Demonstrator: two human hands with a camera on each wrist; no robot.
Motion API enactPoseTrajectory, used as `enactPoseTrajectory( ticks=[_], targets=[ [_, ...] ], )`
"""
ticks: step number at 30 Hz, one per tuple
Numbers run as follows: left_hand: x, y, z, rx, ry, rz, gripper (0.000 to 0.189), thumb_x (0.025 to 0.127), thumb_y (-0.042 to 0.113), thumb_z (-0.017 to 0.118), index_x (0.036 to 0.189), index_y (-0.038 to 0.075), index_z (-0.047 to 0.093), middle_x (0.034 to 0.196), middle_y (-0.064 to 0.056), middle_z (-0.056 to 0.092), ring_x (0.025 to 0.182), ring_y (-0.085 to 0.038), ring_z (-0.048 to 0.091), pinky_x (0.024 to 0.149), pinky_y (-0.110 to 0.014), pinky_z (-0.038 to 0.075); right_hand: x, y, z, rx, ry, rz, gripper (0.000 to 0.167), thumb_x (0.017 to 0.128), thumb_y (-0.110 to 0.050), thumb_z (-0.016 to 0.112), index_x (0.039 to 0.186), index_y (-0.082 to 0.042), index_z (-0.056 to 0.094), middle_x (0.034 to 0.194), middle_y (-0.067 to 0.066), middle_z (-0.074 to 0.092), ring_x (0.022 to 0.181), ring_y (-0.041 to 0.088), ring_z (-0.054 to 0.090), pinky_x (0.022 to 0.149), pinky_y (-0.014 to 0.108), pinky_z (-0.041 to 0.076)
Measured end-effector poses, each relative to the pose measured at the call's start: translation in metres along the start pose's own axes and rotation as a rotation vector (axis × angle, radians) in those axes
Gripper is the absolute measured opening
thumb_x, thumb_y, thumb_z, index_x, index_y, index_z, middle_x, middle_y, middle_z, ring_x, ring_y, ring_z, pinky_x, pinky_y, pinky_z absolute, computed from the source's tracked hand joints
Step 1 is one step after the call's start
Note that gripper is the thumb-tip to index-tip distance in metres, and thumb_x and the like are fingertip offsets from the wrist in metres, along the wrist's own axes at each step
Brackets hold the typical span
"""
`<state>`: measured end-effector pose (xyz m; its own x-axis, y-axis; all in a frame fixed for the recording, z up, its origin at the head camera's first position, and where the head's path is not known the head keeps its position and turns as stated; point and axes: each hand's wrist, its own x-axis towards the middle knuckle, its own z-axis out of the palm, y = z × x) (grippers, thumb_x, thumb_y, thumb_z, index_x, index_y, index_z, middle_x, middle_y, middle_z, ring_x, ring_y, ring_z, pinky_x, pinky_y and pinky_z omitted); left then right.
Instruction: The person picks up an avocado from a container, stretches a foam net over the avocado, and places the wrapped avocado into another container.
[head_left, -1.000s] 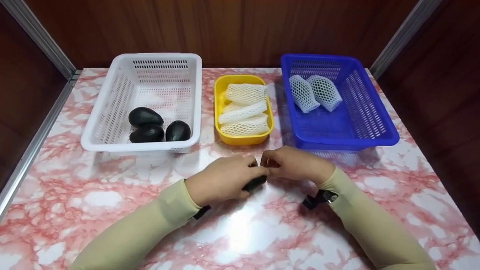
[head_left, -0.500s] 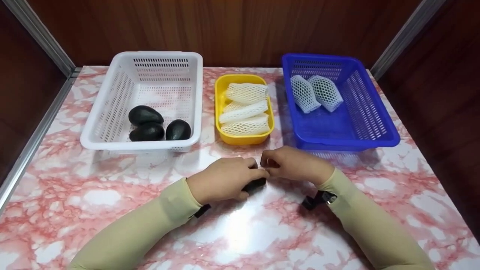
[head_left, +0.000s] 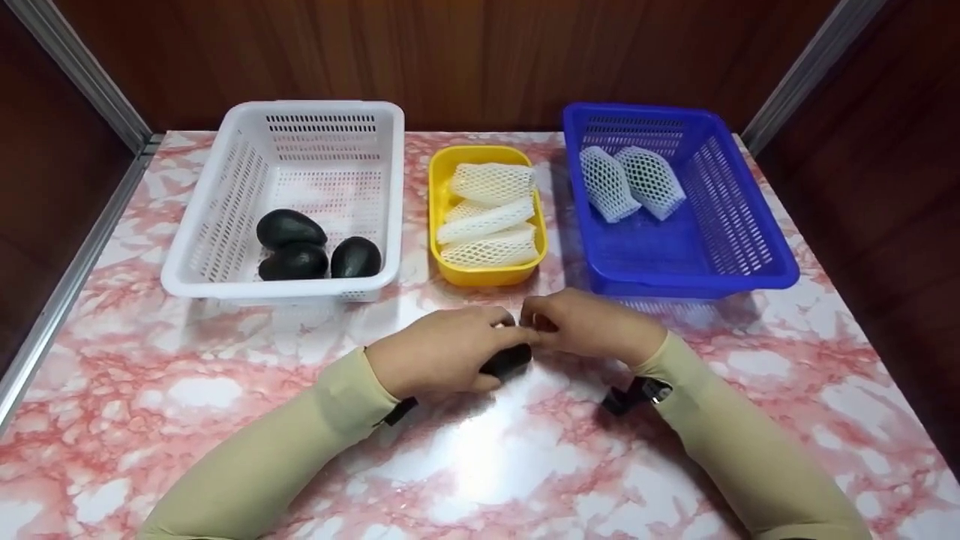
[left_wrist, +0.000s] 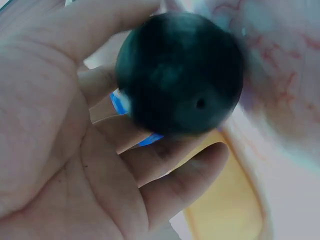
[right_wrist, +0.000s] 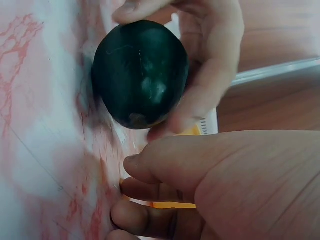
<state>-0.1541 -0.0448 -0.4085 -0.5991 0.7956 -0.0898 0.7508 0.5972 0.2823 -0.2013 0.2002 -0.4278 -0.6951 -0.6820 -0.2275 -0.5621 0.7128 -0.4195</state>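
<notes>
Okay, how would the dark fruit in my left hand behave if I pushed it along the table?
The dark fruit would probably roll, since its sides are rounded. Its glossy skin suggests it could slip a little against your left hand. It likely keeps its shape, as no dents show in its outline.

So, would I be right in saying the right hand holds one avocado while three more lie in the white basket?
Not quite: the left hand holds that avocado, as the left wrist view shows; three more avocados do lie in the white basket.
</notes>
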Motion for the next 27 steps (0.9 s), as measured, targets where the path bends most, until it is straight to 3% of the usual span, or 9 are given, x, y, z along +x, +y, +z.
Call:
enactPoseTrajectory(
  ticks=[5, 9, 13, 19, 23, 27],
  targets=[
    [-0.002, -0.006, -0.026, -0.061, 0.038, -0.054, 0.073, 0.102, 0.046, 0.076, 0.166, 0.030, 0.046, 0.160, -0.009, 0.058, 0.139, -0.030, 0.064, 0.115, -0.053, 0.055, 0.002, 0.001, 0.001, 0.002, -0.006, -0.012, 0.017, 0.103, -0.022, 0.072, 0.118, -0.015, 0.072, 0.099, 0.002, 0.077, 0.086, 0.017, 0.071, 0.084, 0.042, 0.063],
    [0.005, -0.012, -0.058, -0.053, 0.088, -0.091, 0.062, 0.106, 0.043, 0.071, 0.162, 0.025, 0.052, 0.157, -0.010, 0.061, 0.137, -0.031, 0.065, 0.113, -0.052, 0.057, 0.003, 0.001, 0.002, -0.001, -0.001, -0.047, 0.016, 0.102, -0.020, 0.072, 0.117, -0.014, 0.073, 0.104, 0.004, 0.080, 0.093, 0.019, 0.074, 0.089, 0.044, 0.064],
    [0.025, -0.025, -0.096, -0.027, 0.083, -0.165, 0.058, 0.107, 0.040, 0.070, 0.161, 0.026, 0.053, 0.154, -0.012, 0.059, 0.135, -0.031, 0.063, 0.110, -0.052, 0.059, 0.002, 0.001, 0.002, 0.004, -0.003, -0.032, 0.014, 0.102, -0.020, 0.072, 0.116, -0.015, 0.073, 0.104, 0.003, 0.080, 0.092, 0.018, 0.074, 0.089, 0.043, 0.064],
    [0.070, -0.065, -0.150, -0.017, 0.058, -0.222, 0.056, 0.107, 0.029, 0.071, 0.159, 0.018, 0.055, 0.163, -0.011, 0.057, 0.151, -0.031, 0.054, 0.128, -0.048, 0.044, 0.001, 0.001, -0.001, 0.002, 0.006, -0.027, 0.013, 0.103, -0.021, 0.073, 0.115, -0.015, 0.073, 0.101, 0.002, 0.078, 0.088, 0.016, 0.071, 0.087, 0.043, 0.063],
    [0.096, -0.090, -0.163, -0.090, -0.013, -0.309, 0.051, 0.107, 0.026, 0.071, 0.155, 0.019, 0.060, 0.162, -0.005, 0.060, 0.150, -0.026, 0.056, 0.128, -0.042, 0.045, 0.001, 0.002, 0.000, 0.000, 0.018, -0.037, 0.014, 0.103, -0.022, 0.073, 0.116, -0.015, 0.073, 0.100, 0.002, 0.078, 0.086, 0.015, 0.070, 0.087, 0.042, 0.063],
    [0.112, -0.108, -0.153, -0.113, -0.070, -0.424, 0.063, 0.104, 0.024, 0.074, 0.162, 0.019, 0.051, 0.167, -0.007, 0.055, 0.151, -0.028, 0.053, 0.129, -0.043, 0.045, -0.001, -0.003, 0.002, 0.002, 0.047, -0.050, 0.015, 0.106, -0.023, 0.069, 0.117, -0.014, 0.074, 0.101, 0.003, 0.079, 0.088, 0.016, 0.073, 0.087, 0.043, 0.064]
  ],
)
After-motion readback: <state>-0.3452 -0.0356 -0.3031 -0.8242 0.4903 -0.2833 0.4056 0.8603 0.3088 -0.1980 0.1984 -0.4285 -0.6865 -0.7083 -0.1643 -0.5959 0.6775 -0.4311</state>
